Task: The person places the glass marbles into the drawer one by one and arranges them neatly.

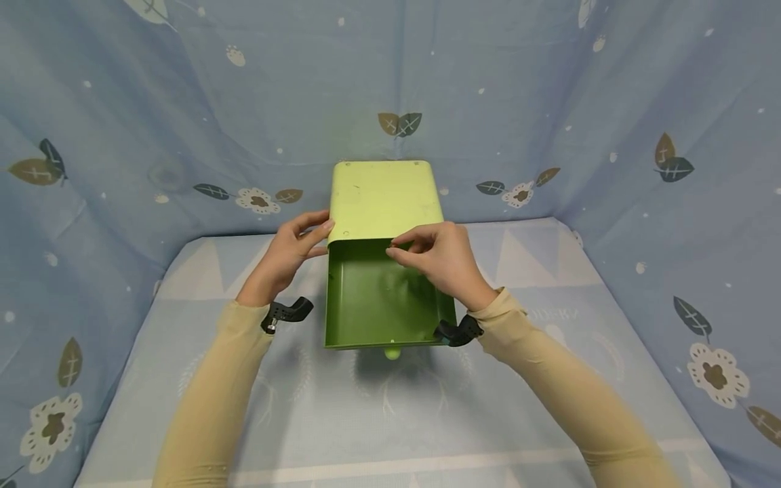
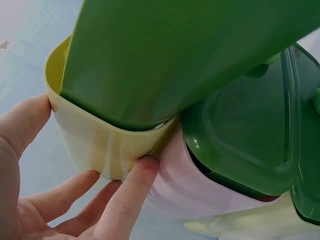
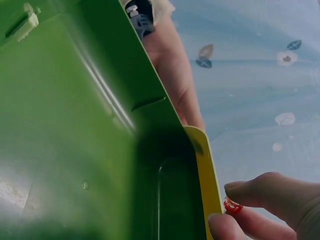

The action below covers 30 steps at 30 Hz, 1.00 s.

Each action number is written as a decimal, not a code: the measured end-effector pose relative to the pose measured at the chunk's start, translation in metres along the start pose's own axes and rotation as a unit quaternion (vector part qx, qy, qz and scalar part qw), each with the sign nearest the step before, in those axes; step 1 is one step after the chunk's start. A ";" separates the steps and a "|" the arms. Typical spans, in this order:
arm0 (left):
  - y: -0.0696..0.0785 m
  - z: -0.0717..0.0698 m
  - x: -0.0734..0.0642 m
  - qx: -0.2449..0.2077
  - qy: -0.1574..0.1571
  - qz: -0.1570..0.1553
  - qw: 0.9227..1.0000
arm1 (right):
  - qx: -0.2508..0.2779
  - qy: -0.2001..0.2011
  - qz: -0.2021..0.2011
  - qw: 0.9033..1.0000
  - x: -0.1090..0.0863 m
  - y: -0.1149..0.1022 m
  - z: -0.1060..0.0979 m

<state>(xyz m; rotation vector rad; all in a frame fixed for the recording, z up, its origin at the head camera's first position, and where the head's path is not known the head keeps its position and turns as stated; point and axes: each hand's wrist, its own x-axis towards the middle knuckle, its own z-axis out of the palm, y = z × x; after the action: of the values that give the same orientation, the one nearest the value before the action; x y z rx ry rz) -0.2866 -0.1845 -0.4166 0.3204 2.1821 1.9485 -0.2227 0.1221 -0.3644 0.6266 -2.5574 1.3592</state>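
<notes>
A green drawer [image 1: 390, 318] stands pulled out of the top yellow-green casing [image 1: 386, 200] of a drawer unit. My left hand [image 1: 287, 254] rests against the left side of that casing, thumb at its upper edge and fingers spread along the side wall [image 2: 80, 127]. Over the back of the drawer, my right hand [image 1: 442, 257] pinches a small red piece [image 3: 231, 205] with pale marks between thumb and fingertips. The fingertips are right at the casing's yellow rim [image 3: 207, 175]. Most of the red piece is hidden by the fingers; I cannot tell its kind.
Under the top casing sit a pink casing [image 2: 175, 185] with a green drawer front [image 2: 240, 130] and another pale yellow casing [image 2: 250, 222]. A light green knob [image 1: 392, 353] sticks out at the drawer's front. Patterned blue cloth [image 1: 274, 88] hangs behind the table [image 1: 293, 434].
</notes>
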 end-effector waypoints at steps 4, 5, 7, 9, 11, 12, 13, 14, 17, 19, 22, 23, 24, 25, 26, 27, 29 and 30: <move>0.000 0.000 0.000 -0.001 0.001 0.001 1.000 | -0.003 -0.009 -0.007 1.000 0.004 -0.001 0.001; 0.000 0.000 0.000 -0.003 0.002 0.001 1.000 | -0.004 -0.010 -0.009 1.000 0.005 -0.001 0.002; -0.001 0.000 0.000 -0.004 0.002 0.002 1.000 | -0.006 -0.014 -0.013 1.000 0.007 -0.001 0.002; -0.002 0.000 0.000 -0.005 0.003 0.002 1.000 | -0.009 -0.019 -0.015 1.000 0.008 0.000 0.003; -0.002 0.001 -0.001 -0.006 0.004 0.003 1.000 | -0.015 -0.026 -0.016 0.999 0.009 0.001 0.003; -0.002 0.001 -0.001 -0.006 0.005 0.004 1.000 | -0.019 -0.030 -0.017 0.999 0.010 0.001 0.004; -0.002 0.001 -0.001 -0.006 0.005 0.005 1.000 | -0.024 -0.034 -0.018 0.999 0.010 0.002 0.004; -0.002 0.001 -0.001 -0.006 0.005 0.005 1.000 | -0.030 -0.038 -0.019 0.999 0.010 0.002 0.004; -0.002 0.002 0.000 -0.006 0.005 0.006 1.000 | -0.049 -0.046 -0.023 0.997 0.011 0.004 0.004; -0.001 0.002 0.000 -0.004 0.004 0.005 1.000 | -0.063 -0.049 -0.029 0.996 0.012 0.005 0.003; -0.001 0.003 0.000 -0.004 0.006 0.004 1.000 | -0.084 -0.052 -0.041 0.994 0.014 0.005 0.003; -0.001 0.003 0.000 -0.003 0.007 0.004 1.000 | -0.090 -0.054 -0.044 0.994 0.015 0.004 0.003; -0.001 0.003 0.000 -0.003 0.008 0.004 1.000 | -0.094 -0.055 -0.046 0.993 0.015 0.003 0.003; -0.001 0.003 0.000 -0.003 0.009 0.004 1.000 | -0.098 -0.056 -0.048 0.992 0.016 0.003 0.004; -0.001 0.002 0.000 -0.003 0.010 0.003 1.000 | -0.100 -0.058 -0.049 0.992 0.016 0.002 0.004; -0.002 0.002 0.000 -0.002 0.011 0.003 1.000 | -0.102 -0.059 -0.049 0.992 0.017 0.002 0.005; -0.002 0.002 0.000 -0.003 0.011 0.003 1.000 | -0.104 -0.060 -0.048 0.992 0.017 0.002 0.007; -0.002 0.002 -0.001 -0.003 0.011 0.004 1.000 | -0.104 -0.060 -0.048 0.992 0.017 0.002 0.008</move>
<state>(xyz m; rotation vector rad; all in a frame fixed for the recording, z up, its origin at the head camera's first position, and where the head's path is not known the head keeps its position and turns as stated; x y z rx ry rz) -0.2856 -0.1831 -0.4192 0.3087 2.1901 1.9718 -0.2388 0.1117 -0.3645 0.8029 -2.6754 1.0370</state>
